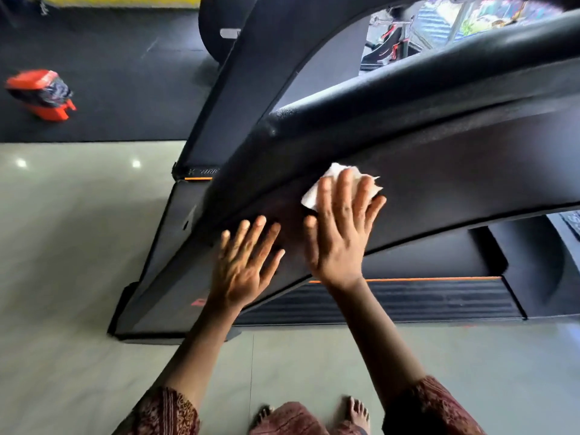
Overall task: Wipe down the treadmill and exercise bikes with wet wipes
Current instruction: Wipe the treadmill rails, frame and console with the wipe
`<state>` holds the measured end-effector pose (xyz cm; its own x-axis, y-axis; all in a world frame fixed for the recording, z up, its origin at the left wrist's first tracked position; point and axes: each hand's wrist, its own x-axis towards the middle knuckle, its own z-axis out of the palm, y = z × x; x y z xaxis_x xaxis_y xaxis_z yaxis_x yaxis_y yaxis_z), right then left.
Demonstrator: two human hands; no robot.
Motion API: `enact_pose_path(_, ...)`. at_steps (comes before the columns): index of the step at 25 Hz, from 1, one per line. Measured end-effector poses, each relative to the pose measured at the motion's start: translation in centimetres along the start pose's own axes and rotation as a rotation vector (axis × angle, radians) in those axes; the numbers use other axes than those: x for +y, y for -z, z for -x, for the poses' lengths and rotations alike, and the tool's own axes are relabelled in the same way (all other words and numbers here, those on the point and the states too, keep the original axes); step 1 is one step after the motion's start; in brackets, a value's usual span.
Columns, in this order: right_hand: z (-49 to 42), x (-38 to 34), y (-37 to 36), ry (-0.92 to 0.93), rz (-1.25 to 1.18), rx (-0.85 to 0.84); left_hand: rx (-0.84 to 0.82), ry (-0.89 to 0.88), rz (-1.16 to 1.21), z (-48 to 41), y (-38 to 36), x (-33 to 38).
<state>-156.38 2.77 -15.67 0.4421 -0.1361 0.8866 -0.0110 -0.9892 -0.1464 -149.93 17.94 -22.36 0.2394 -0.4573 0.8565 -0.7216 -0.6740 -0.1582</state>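
- Right hand (340, 233) is flat, with fingers straight and spread, pressing a white wipe (314, 194) onto the dark side panel (455, 183) of the treadmill (175, 246). No finger curls round the wipe, so only pressure holds it.
- The wipe sits under my right fingers. Its crumpled edge pokes out past the fingertips and on the thumb side.
- Left hand (243, 265) is just beside the right thumb. It is also flat and wide on the same panel and holds nothing. I read it as a brace.
- A padded rail (439, 80) runs above both hands. The belt (392, 299) lies below my right wrist.
- An orange pack (40, 94) lies on the dark mat, well apart, far out past my left hand. It is too blurred to tell whether it holds the wipes.
- What looks like an exercise bike (392, 42) shows through the gap well above my right hand. By my judgement the task is at the treadmill stage, with the bikes not yet done.
- Risk: the wipe bunches or rolls on the textured panel and slips from under my palm to the belt. The cause would be light pressure or dragging against the crumpled edge.
- Risk: my bare left palm leaves fresh marks on a wiped stretch if it trails the right.
- Risk: my feet (357, 412) are bare on the glossy floor (62, 246). Leaning in hard, or drips from the wipe, could cost me my footing.
- Risk: the wipe dries out partway and only smears.
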Motion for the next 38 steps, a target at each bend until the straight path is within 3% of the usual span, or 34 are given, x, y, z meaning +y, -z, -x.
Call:
enact_pose_path(3,4.0,0.9,-1.4,0.221,0.070,-0.070,-0.021,-0.018,-0.017,2.1,-0.2,-1.5)
enact_pose_path(8,3.5,-1.3,-1.8,-0.246,0.034,0.031,-0.050,-0.004,-0.014,4.7,-0.1,-3.0)
enact_pose_path(13,6.9,-2.9,-4.4,0.243,-0.018,-0.182,-0.084,-0.008,0.044,5.7,0.2,-3.9)
enact_pose_path(17,8.3,-0.2,-3.3,0.043,0.130,-0.114,-0.112,-0.042,-0.020,6.3,0.4,-4.2)
enact_pose_path(19,7.0,-1.3,-3.9,-0.041,0.087,-0.062,-0.120,-0.032,-0.018,6.6,0.4,-4.0)
enact_pose_path(24,11.9,1.0,-3.6,0.251,0.061,-0.326,-0.124,-0.010,0.023,6.5,0.3,-3.4)
enact_pose_path(26,13.0,3.6,-1.9,0.126,0.148,-0.359,-0.119,0.006,0.019,6.3,0.1,-3.0)
enact_pose_path(29,10.8,3.3,-1.7,-0.099,0.220,-0.234,-0.117,0.049,0.062,6.2,-0.3,-1.7)
enact_pose_path(31,10.4,2.0,-2.5,-0.032,0.135,-0.254,-0.122,0.059,0.090,6.1,-0.7,-0.5)
enact_pose_path(34,13.9,3.3,-1.9,0.169,0.104,-0.423,-0.149,0.002,0.114,6.1,-1.2,0.8)
enact_pose_path(36,14.6,5.8,-0.5,0.081,0.187,-0.438,-0.159,0.014,0.107,5.9,-1.4,1.5)
enact_pose_path(38,13.0,7.7,0.8,-0.071,0.288,-0.346,-0.170,0.045,0.114,5.4,-1.5,2.5)
